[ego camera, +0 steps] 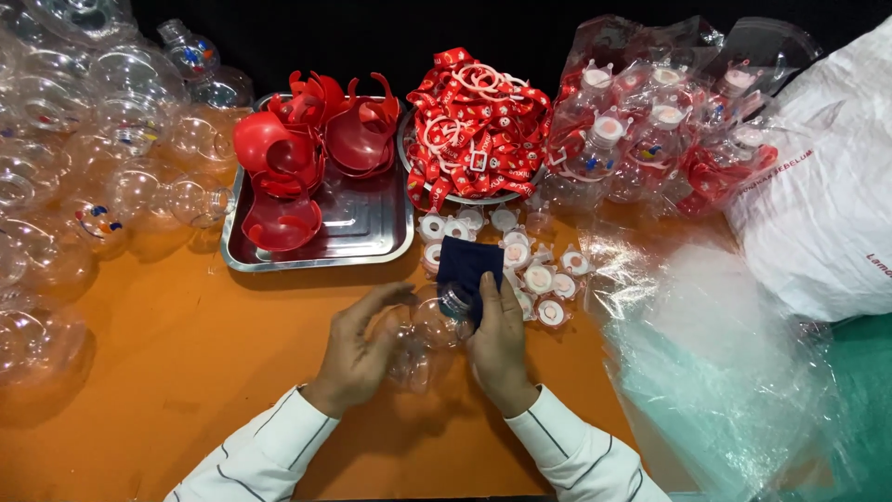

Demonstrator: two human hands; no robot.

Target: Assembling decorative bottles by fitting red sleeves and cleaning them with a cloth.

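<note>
In the head view, both hands met over the orange surface (186, 372), near its middle. The left hand (358, 349) was cupped around a clear plastic bottle (423, 335), with its fingers (386, 296) curled over the round body, so it had hold of the bottle. The right hand (497, 349) pressed against the other side of the bottle, its fingers lying flat on a dark blue cloth (465, 265) that sat at the bottle's neck. The bottle lay tilted between the two hands, just above the surface.

Just beyond the cloth lay a group of small white caps (544, 279). Behind them stood a metal tray (372, 228) with red plastic holders (297, 149), and beside it a round bowl (446, 197) heaped with red straps (474, 121). Many empty clear bottles (93, 139) were piled on the left. On the right were bagged finished bottles (650, 121), a white sack (827, 214) and clear plastic bags (725, 372).
</note>
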